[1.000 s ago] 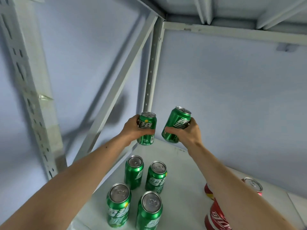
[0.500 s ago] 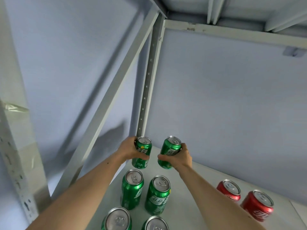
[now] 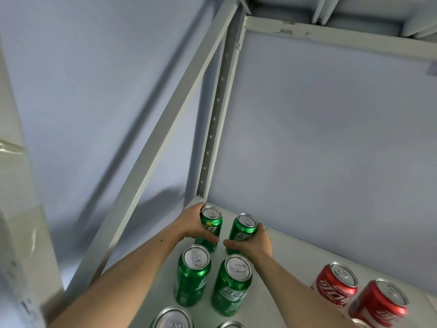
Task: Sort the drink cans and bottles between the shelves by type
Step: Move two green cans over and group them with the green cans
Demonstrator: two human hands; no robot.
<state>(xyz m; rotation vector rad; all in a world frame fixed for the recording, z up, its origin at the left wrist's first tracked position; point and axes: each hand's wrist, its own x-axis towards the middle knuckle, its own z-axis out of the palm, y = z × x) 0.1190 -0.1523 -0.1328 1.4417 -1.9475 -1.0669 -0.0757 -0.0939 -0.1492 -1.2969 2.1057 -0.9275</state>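
Shelf (image 3: pixel 279 242): two green cans came down to its back left corner; a second ago both were in the air.
Red cans (image 3: pixel 335 284): right edge, apart.
Left hand (image 3: pixel 192 224): grasps left green can (image 3: pixel 211 223).
Right hand (image 3: pixel 256 243): grasps right green can (image 3: pixel 243 230).
Meaning: green row grows; release seems next.

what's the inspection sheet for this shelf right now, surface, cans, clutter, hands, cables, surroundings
surface: white shelf, cans standing on it
job's things: green cans in two columns at the left; red cans at the right, apart from them
clutter: nothing seen
grippers: left hand grips the back left green can; right hand grips the back right green can
cables: nothing seen
surroundings: grey shelf post, diagonal brace, pale blue wall
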